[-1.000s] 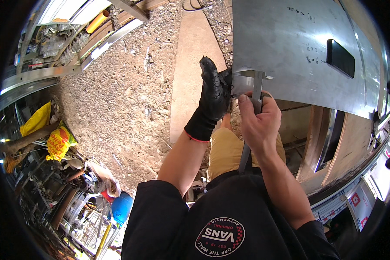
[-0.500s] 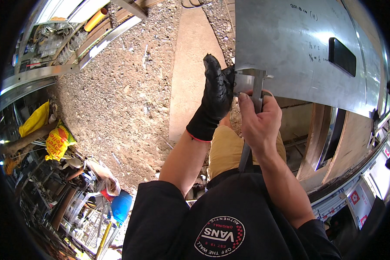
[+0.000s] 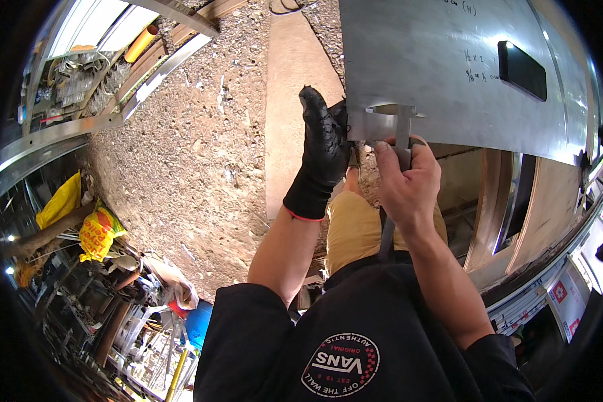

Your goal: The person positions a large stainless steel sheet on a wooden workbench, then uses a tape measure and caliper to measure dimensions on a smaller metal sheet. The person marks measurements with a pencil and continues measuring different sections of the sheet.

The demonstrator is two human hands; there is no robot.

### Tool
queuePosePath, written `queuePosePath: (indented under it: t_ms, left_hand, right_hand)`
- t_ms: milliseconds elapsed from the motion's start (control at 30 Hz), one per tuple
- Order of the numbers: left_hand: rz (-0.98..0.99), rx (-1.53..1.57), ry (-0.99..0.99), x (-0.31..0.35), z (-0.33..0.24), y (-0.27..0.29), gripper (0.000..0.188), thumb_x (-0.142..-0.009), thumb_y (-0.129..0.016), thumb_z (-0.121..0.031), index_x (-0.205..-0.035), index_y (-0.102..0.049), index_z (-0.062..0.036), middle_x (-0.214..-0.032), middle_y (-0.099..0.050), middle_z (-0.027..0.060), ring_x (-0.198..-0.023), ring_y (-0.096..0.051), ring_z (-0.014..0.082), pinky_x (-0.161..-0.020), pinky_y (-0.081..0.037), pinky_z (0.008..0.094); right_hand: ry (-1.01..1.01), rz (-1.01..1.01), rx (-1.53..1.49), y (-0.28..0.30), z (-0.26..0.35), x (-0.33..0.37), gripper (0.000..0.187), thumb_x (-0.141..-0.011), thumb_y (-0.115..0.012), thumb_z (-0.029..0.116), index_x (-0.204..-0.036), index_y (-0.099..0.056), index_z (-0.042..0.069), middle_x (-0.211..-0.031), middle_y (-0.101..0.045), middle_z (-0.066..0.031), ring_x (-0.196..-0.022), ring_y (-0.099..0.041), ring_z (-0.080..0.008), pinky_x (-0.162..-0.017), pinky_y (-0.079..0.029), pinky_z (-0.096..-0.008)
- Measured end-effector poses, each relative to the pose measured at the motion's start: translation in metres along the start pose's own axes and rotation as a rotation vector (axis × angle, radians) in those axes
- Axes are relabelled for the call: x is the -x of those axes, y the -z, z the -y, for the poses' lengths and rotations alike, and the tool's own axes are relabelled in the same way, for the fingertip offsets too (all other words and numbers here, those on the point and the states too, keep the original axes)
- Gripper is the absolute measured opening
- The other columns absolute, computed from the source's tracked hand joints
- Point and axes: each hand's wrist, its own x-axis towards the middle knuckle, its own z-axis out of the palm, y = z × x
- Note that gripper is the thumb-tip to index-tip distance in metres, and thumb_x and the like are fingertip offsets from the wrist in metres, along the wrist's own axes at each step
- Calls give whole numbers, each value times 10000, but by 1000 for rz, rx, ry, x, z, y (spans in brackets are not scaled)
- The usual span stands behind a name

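Note:
A large grey metal sheet (image 3: 422,74) with handwriting on it spreads across the upper right. My left hand (image 3: 323,141), in a black glove, is at the sheet's left edge near its near corner. One gloved finger or the thumb sticks up, and the rest close toward the edge, partly hidden. My bare right hand (image 3: 412,181) grips a grey metal caliper (image 3: 404,127). The caliper's jaws lie over the sheet by that corner, and its long beam runs down toward my waist. My right thumb presses on the caliper's side.
A black phone (image 3: 522,70) lies on the sheet. Below the sheet stand wooden panels (image 3: 492,208). A long tan board (image 3: 295,80) lies on gravelly ground. At left are metal bars (image 3: 70,127), a yellow-red bag (image 3: 100,234), a blue container (image 3: 197,325) and piled scrap.
The view has shifted slightly, so the sheet and phone sit further left and higher. The right hand still grips the caliper at the sheet's near edge; the left hand stays by the corner.

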Motion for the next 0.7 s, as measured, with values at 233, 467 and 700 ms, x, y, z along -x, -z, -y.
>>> queuePosePath:
  t_ms: [233,467,700]
  left_hand:
    - [-91,95,4,0,-14,-11,432,-1090,-465,-366,-1273,-584,7,-928,-699,96,-708,-614,130,-645,-473,250]
    - [-304,-152,138,0,-18,-18,1156,-853,-253,-923,-1246,-612,103,-795,-678,110,-695,-590,163,-651,-462,274]
    - [-171,510,280,2,-20,11,1078,-864,-414,-865,-1361,-541,82,-1092,-716,186,-970,-670,300,-871,-526,489]
  right_hand:
    - [-74,-25,-172,25,-3,-5,122,-953,-696,119,-947,-661,2,-684,-575,61,-622,-465,-11,-540,-372,-213]
    - [-93,-48,-75,57,-11,-15,117,-958,-677,113,-946,-660,-1,-727,-607,44,-648,-506,-8,-555,-397,-209]
    - [-90,-211,-3,104,-33,-34,181,-937,-692,173,-921,-696,-7,-696,-622,9,-651,-537,-64,-590,-446,-257]
